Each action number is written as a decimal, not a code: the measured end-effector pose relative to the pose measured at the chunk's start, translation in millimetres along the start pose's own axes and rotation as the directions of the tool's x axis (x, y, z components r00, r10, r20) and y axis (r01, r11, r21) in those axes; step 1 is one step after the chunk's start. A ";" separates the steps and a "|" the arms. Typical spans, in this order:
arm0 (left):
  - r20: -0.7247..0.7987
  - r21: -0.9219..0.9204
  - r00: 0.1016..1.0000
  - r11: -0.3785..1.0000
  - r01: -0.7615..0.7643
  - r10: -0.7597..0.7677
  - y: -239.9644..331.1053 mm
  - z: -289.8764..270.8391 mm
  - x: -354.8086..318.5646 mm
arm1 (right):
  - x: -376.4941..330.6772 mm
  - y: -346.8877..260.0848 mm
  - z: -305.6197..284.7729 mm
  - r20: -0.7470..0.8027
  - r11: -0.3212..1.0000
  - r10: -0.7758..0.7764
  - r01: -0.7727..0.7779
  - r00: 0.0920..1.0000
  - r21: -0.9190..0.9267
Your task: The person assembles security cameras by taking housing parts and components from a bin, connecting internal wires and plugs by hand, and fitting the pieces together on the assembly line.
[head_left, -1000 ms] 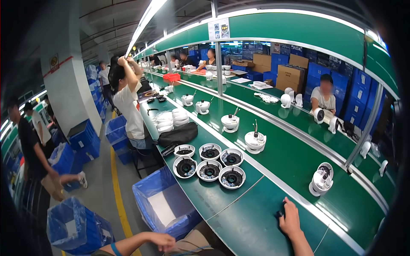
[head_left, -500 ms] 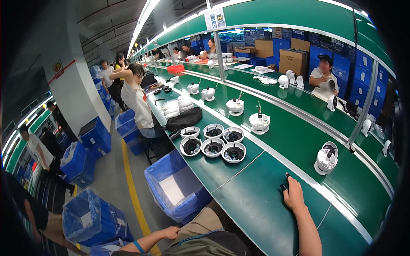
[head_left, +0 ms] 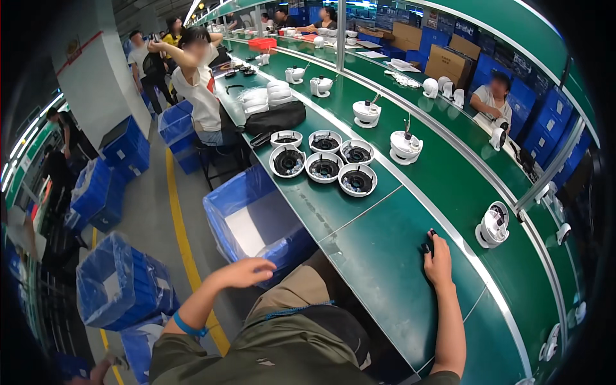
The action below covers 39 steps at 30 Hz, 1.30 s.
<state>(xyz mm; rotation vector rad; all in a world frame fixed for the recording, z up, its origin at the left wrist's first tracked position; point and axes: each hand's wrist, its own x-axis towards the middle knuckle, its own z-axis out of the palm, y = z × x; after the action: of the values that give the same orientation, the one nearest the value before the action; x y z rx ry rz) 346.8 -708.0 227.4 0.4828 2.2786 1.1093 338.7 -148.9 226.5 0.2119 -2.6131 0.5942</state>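
My right hand (head_left: 437, 260) rests on the green workbench (head_left: 378, 256) with its fingers closed around a small black object (head_left: 428, 244). My left hand (head_left: 247, 272) hangs off the bench above my lap, palm down, fingers loosely apart, holding nothing. Beyond my right hand sits a cluster of several round white housings with dark insides (head_left: 324, 160). A white dome camera (head_left: 493, 224) stands on the conveyor strip to the right of my right hand.
A blue bin with a plastic liner (head_left: 256, 221) stands beside the bench at my left. More blue crates (head_left: 119, 285) line the aisle with its yellow floor line. A seated person in white (head_left: 202, 90) works further along. Another person (head_left: 491, 99) sits across the line.
The view has tilted down and right. My left hand has risen from the lower edge to above my lap. My right hand stays on the bench with the black object.
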 end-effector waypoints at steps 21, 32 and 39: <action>-0.233 -0.311 0.754 0.687 -0.657 0.615 48.9 -281.7 114.6 | 131.8 -50.5 147.8 0.060 0.996 0.092 -0.092 0.994 -0.002; -0.495 -0.396 0.205 -0.010 -0.918 0.844 47.5 -370.7 96.7 | 182.3 -89.0 219.4 0.060 0.995 0.100 -0.098 0.993 -0.024; -0.528 -0.256 0.151 0.013 -0.967 0.835 34.4 -396.1 98.0 | 217.2 -118.4 245.4 0.059 0.997 0.079 -0.080 0.995 0.013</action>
<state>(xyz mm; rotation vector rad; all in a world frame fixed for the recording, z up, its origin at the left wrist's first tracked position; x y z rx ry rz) 27.6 -873.4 423.3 1.8471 1.3394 2.4855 78.3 -374.1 172.5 0.1326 -2.6845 0.6447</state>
